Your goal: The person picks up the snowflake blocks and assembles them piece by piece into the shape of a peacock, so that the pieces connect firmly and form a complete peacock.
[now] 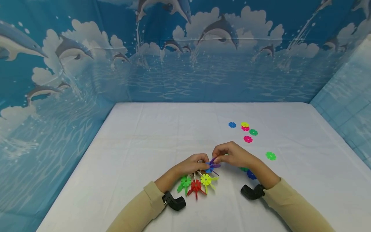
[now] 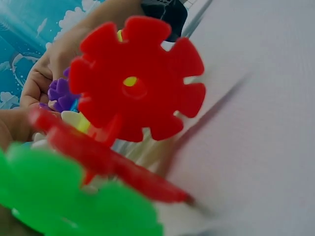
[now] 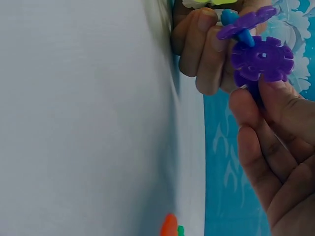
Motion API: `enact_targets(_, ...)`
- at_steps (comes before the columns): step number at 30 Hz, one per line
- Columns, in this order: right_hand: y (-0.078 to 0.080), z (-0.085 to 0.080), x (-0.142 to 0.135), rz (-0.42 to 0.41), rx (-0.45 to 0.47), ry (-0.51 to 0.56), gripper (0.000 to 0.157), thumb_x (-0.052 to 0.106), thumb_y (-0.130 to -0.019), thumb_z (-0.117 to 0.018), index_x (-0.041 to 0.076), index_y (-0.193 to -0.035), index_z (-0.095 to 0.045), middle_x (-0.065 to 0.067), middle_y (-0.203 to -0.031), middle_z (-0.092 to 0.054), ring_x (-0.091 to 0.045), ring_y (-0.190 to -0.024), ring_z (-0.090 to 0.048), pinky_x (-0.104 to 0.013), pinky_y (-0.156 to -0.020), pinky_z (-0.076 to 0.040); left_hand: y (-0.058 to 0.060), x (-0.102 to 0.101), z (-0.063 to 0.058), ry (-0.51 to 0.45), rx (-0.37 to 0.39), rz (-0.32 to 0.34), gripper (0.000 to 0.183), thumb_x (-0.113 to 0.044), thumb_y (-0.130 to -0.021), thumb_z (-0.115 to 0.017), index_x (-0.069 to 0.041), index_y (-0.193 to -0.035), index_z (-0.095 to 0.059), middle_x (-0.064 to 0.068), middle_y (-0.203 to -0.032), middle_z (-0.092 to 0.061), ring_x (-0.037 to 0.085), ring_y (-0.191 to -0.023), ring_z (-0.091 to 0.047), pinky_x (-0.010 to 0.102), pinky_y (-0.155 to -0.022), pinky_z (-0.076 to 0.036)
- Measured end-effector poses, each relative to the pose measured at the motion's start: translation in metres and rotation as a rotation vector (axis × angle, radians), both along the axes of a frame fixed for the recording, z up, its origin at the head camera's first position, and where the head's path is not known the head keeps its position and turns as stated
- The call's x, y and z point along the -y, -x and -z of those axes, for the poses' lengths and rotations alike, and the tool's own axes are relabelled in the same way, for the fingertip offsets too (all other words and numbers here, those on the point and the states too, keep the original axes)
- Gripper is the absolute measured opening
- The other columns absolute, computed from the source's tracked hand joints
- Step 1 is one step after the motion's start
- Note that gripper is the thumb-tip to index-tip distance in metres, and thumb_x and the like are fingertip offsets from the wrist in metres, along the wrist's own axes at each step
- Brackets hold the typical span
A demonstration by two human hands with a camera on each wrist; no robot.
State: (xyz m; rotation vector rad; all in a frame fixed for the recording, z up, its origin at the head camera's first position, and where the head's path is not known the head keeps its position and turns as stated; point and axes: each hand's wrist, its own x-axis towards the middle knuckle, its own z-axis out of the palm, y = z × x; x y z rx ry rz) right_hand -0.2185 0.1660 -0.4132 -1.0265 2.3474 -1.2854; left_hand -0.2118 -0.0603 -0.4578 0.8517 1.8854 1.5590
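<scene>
My left hand (image 1: 192, 165) grips a cluster of joined notched plastic discs low over the middle of the white table. Its green discs (image 1: 185, 181), red discs (image 1: 196, 185) and yellow discs (image 1: 206, 179) fan out towards me. A red disc (image 2: 162, 105) stands large in the left wrist view, with a blurred green disc (image 2: 74, 196) below it. To the right, my right hand (image 1: 236, 156) pinches a purple disc (image 3: 266, 58) between thumb and index finger. Beside that disc, another purple disc (image 3: 247, 22) sits slotted on a blue disc (image 3: 229, 17) at the cluster's edge.
Loose discs lie to the right: a blue one (image 1: 232, 125), a yellow one (image 1: 244, 124) overlapping a pink one, another pink one (image 1: 248, 139) and green ones (image 1: 271, 156). A dark blue disc (image 1: 251, 174) lies partly behind the right wrist. Dolphin-print curtains (image 1: 185, 77) border the table.
</scene>
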Motion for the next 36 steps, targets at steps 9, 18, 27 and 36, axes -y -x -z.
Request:
enact_targets(9, 0.003, -0.004, 0.004, -0.040, 0.014, -0.047, 0.006, 0.004, -0.088, -0.071, 0.008, -0.085, -0.068, 0.004, -0.080, -0.065, -0.016, -0.076, -0.058, -0.028, -0.072, -0.052, 0.001, 0.001, 0.001, -0.019, -0.009, 0.022, 0.015, -0.010, -0.094, -0.049, 0.005, -0.092, -0.051, -0.001, -0.080, -0.053, 0.005, -0.071, -0.053, 0.020, -0.067, -0.047)
enact_targets(18, 0.001, 0.003, -0.001, 0.038, 0.006, -0.002, 0.004, 0.005, -0.089, -0.070, 0.003, -0.091, -0.070, 0.000, -0.087, -0.068, -0.017, -0.079, -0.060, -0.028, -0.078, -0.053, 0.003, -0.004, 0.003, -0.029, 0.029, -0.057, 0.019, -0.010, -0.099, -0.040, -0.001, -0.087, -0.051, -0.002, -0.081, -0.047, 0.008, -0.078, -0.045, 0.022, -0.073, -0.038)
enact_targets(27, 0.002, 0.008, 0.002, 0.016, 0.044, 0.020, 0.005, 0.002, -0.086, -0.073, 0.006, -0.085, -0.070, -0.002, -0.082, -0.069, -0.016, -0.075, -0.059, -0.026, -0.070, -0.052, 0.003, -0.001, 0.002, 0.024, -0.001, -0.041, 0.016, -0.006, -0.100, -0.042, 0.004, -0.091, -0.052, -0.001, -0.080, -0.046, 0.009, -0.072, -0.043, 0.023, -0.070, -0.038)
enact_targets(36, -0.001, 0.007, -0.005, 0.067, 0.073, 0.022, 0.004, 0.004, -0.087, -0.072, 0.005, -0.088, -0.069, -0.001, -0.085, -0.068, -0.018, -0.078, -0.062, -0.028, -0.073, -0.054, 0.005, 0.002, -0.002, -0.002, 0.024, -0.058, 0.025, -0.015, -0.102, -0.047, 0.007, -0.104, -0.060, -0.002, -0.087, -0.057, 0.008, -0.077, -0.052, 0.022, -0.074, -0.044)
